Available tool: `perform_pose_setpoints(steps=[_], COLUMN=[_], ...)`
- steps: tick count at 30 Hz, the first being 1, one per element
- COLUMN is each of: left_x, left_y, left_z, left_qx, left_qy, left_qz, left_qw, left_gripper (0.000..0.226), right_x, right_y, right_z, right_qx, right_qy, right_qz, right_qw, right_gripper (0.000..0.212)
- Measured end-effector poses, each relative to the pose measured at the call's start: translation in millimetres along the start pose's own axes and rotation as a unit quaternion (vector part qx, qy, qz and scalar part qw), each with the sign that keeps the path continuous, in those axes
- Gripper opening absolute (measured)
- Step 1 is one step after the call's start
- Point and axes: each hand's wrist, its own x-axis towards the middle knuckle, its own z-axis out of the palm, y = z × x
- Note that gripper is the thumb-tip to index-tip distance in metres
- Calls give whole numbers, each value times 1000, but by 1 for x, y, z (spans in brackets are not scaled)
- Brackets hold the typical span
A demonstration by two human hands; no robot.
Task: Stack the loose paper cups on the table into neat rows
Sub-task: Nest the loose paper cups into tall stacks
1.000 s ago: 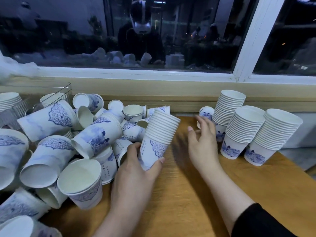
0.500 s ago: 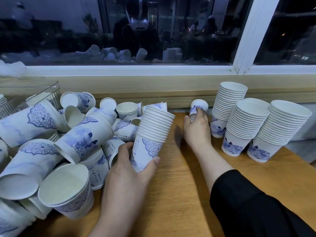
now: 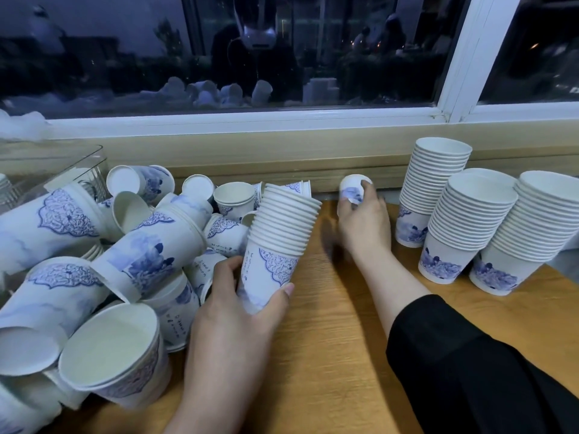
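Observation:
My left hand (image 3: 241, 311) grips the bottom of a tilted stack of white paper cups with blue patterns (image 3: 279, 236), held just above the wooden table (image 3: 329, 355). Farther back, near the wall ledge, my right hand (image 3: 365, 220) is closed around a single loose cup (image 3: 352, 187) lying on its side. A jumbled pile of loose cups (image 3: 125, 245) fills the left of the table. At the right stand three upright stacks: a back stack (image 3: 434, 186), a middle stack (image 3: 466, 223) and a right stack (image 3: 532, 227).
A clear plastic bin (image 3: 62, 170) sits at the far left behind the pile. A wooden ledge (image 3: 313, 180) and a dark window run along the back. The table's right edge lies just past the right stack.
My right hand reached back toward the wall and closed on the single loose cup there. My left hand kept its hold on the tilted stack. The view shifted slightly left.

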Motion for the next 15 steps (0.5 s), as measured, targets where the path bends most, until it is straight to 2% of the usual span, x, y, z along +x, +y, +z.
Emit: perform_pose_setpoints(steps=[3,9,15], left_x=[0,1,4], left_y=[0,0,-3], left_z=[0,0,1], left_qx=[-4,-9,-4], left_qy=[0,7,5], left_qz=[-2,0,3], left_qw=[1000,1000,1000], left_gripper=[50,50,45], right_x=[-1,13,26], right_y=[3,3,-2], right_z=[2,11,27], right_qx=[22,58,62], right_qy=[9,-48,-46], right_qz=[-9,-32,-56], right_qw=[1000,997,995], right_gripper=[52,63,53])
